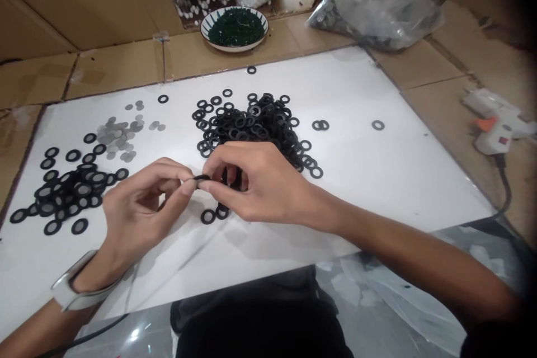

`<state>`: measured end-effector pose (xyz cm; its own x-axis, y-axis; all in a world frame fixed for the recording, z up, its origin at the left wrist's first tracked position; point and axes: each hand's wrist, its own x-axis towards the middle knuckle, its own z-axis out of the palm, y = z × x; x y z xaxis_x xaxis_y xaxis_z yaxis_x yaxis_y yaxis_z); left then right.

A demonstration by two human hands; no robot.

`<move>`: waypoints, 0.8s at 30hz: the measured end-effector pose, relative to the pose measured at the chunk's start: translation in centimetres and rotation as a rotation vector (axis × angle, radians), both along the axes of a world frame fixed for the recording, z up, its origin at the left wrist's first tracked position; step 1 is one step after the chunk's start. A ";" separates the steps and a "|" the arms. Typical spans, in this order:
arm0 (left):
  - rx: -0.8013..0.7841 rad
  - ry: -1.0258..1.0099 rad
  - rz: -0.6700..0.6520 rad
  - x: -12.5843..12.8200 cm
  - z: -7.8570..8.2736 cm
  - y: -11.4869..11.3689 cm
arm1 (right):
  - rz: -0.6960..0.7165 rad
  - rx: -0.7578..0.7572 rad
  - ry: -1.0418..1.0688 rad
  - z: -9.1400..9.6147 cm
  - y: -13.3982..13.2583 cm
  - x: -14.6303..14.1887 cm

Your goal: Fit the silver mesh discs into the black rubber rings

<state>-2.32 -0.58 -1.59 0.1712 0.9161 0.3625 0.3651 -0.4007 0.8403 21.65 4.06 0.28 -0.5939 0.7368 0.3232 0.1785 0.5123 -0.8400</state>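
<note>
Between both hands, over the white board, is a black ring, tilted nearly edge-on. My left hand pinches its left side between thumb and fingertips. From the right, my right hand grips the same ring with thumb and index finger. Whether a disc sits inside it cannot be made out. Behind my right hand lies a large pile of loose black rings. To the left is a heap of black rings with grey discs in their centres. Small grey discs are scattered above that heap.
A striped-rim plate of dark green bits stands at the back, before a cut-out in the cardboard wall. A clear plastic bag is at back right. A white power strip with a cable lies on the right.
</note>
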 end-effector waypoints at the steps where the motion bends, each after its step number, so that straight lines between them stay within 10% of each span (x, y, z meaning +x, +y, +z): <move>1: -0.013 -0.056 0.052 0.2 0.0 -0.1 | -0.018 -0.091 0.093 -0.2 -0.1 -0.3; 7: -0.087 -0.181 0.232 1.3 -0.4 -0.8 | -0.090 -0.468 0.425 -1.3 -1.2 -2.0; 24: -0.148 -0.246 0.261 1.8 -0.9 -1.0 | -0.340 -0.405 0.424 -1.8 -2.3 -3.0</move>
